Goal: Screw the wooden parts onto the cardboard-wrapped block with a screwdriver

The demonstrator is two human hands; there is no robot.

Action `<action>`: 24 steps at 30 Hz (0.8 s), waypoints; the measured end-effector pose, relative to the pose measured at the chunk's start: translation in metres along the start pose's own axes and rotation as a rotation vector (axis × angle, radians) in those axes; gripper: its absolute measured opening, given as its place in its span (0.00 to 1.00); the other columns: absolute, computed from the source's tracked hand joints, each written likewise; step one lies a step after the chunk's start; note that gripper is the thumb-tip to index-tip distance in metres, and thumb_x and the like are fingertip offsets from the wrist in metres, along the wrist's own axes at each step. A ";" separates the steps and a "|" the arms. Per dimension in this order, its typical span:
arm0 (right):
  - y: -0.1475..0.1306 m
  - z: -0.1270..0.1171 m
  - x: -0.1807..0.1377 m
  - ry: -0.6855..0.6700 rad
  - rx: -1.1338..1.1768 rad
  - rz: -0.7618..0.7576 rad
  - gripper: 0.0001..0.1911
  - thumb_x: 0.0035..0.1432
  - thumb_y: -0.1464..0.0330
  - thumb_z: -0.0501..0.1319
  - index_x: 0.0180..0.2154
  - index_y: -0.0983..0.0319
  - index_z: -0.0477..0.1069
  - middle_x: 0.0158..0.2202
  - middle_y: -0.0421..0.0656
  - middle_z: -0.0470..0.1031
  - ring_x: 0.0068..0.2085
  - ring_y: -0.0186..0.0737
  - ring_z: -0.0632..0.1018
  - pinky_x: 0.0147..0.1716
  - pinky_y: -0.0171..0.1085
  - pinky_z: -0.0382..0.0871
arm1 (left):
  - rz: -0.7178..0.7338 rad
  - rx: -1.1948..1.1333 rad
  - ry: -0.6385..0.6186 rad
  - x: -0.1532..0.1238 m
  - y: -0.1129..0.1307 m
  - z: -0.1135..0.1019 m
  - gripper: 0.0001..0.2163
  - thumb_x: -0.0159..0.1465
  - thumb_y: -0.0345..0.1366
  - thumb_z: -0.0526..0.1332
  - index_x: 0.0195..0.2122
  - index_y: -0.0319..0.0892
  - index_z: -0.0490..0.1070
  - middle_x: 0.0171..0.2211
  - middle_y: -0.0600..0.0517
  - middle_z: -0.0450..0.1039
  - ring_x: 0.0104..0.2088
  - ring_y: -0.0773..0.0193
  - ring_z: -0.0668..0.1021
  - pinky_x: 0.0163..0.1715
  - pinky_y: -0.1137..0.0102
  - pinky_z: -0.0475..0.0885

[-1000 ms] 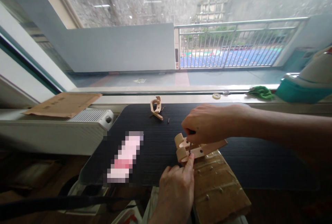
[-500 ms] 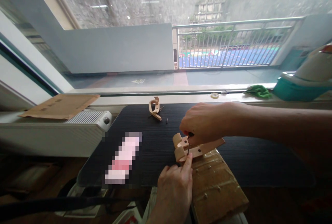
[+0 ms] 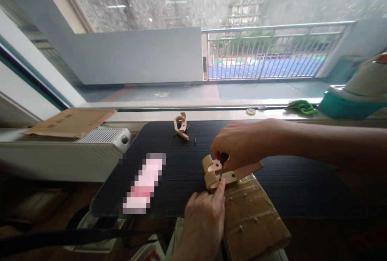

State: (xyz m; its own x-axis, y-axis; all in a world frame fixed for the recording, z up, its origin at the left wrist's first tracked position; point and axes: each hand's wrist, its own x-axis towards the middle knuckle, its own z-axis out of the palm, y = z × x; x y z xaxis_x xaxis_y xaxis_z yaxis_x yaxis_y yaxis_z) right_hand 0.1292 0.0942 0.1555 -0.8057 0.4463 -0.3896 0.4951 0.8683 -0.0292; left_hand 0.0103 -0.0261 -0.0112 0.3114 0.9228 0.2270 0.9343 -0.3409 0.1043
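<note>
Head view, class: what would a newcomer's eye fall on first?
Probably the right hand, right of centre, holding a screwdriver nearly upright on a curled wooden piece. The left hand, just below, has its index finger by the screwdriver's tip. The bright pink pixelated patch on the black table, further left, draws the eye next.

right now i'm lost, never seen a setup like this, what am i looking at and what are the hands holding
There's no machine here: these are a person's bare hands, seen by one camera worn on the head, looking forward and down. The right hand grips a slim tool with a dark handle, tip down at a wooden piece with curled ends. The left hand puts a fingertip beside that tip. Nearer is a brown block. On the dark table lie another curved wooden piece, a small screw-like part and something pink, pixelated beyond recognition.
</note>
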 end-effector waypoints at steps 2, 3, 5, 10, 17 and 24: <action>-0.004 -0.003 -0.002 -0.024 -0.052 -0.023 0.08 0.51 0.65 0.60 0.28 0.61 0.75 0.23 0.41 0.71 0.22 0.31 0.62 0.22 0.36 0.52 | 0.012 0.006 0.004 -0.001 -0.001 0.000 0.20 0.62 0.27 0.54 0.57 0.41 0.63 0.27 0.53 0.76 0.26 0.63 0.76 0.28 0.67 0.67; -0.006 -0.004 -0.003 -0.030 -0.071 -0.030 0.08 0.52 0.66 0.59 0.27 0.62 0.75 0.22 0.41 0.71 0.22 0.31 0.62 0.22 0.36 0.51 | 0.019 0.009 0.010 -0.001 -0.001 0.001 0.20 0.62 0.27 0.54 0.56 0.41 0.63 0.27 0.53 0.76 0.27 0.63 0.76 0.28 0.67 0.67; -0.009 -0.005 -0.005 -0.030 -0.082 -0.032 0.10 0.53 0.65 0.59 0.26 0.63 0.75 0.21 0.41 0.69 0.21 0.30 0.60 0.22 0.36 0.51 | 0.032 0.011 0.020 -0.002 -0.002 0.002 0.20 0.63 0.27 0.54 0.57 0.41 0.62 0.29 0.53 0.76 0.28 0.63 0.76 0.29 0.67 0.67; -0.008 -0.002 -0.003 -0.023 -0.008 0.007 0.13 0.55 0.64 0.57 0.26 0.64 0.74 0.20 0.41 0.68 0.20 0.30 0.60 0.21 0.35 0.51 | 0.046 -0.003 0.027 -0.004 -0.004 0.005 0.20 0.63 0.27 0.53 0.57 0.40 0.62 0.29 0.53 0.76 0.28 0.62 0.76 0.29 0.67 0.67; -0.005 0.001 -0.007 0.010 -0.001 -0.027 0.06 0.48 0.68 0.60 0.28 0.60 0.75 0.24 0.39 0.72 0.22 0.31 0.62 0.22 0.35 0.51 | 0.031 -0.008 0.024 -0.004 -0.004 0.006 0.21 0.62 0.26 0.54 0.57 0.41 0.61 0.28 0.54 0.76 0.29 0.63 0.76 0.30 0.67 0.66; 0.001 0.003 -0.003 -0.018 0.094 -0.037 0.09 0.51 0.67 0.57 0.27 0.63 0.75 0.22 0.40 0.71 0.22 0.30 0.63 0.22 0.35 0.52 | 0.018 -0.023 0.034 -0.004 -0.003 0.004 0.20 0.63 0.27 0.53 0.57 0.42 0.62 0.28 0.54 0.76 0.28 0.64 0.76 0.30 0.67 0.67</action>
State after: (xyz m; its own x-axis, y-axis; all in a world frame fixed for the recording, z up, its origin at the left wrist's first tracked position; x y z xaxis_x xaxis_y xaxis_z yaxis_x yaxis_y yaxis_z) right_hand 0.1333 0.0936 0.1535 -0.8182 0.4096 -0.4035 0.4942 0.8596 -0.1294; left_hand 0.0072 -0.0286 -0.0160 0.3218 0.9099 0.2618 0.9241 -0.3620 0.1221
